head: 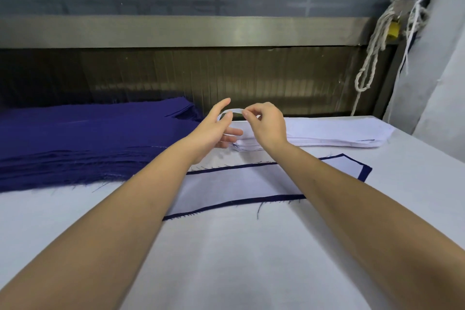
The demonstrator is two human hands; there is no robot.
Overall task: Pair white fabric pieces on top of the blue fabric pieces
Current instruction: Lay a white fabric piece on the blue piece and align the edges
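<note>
A stack of white fabric pieces (334,133) lies at the back of the table, right of centre. Above its left end my left hand (214,128) and my right hand (266,126) lift the end of a white fabric piece (232,111); the right pinches it between thumb and forefinger, the left holds it with thumb and fingers. A thick stack of blue fabric pieces (75,141) fills the left. In front, one blue fabric piece (364,171) lies flat with a white piece (239,184) on top, partly hidden by my forearms.
The table (226,259) has a white cover. A dark slatted panel and a metal rail (176,30) run behind it. Knotted white rope (372,58) hangs at the back right beside a grey column (432,70).
</note>
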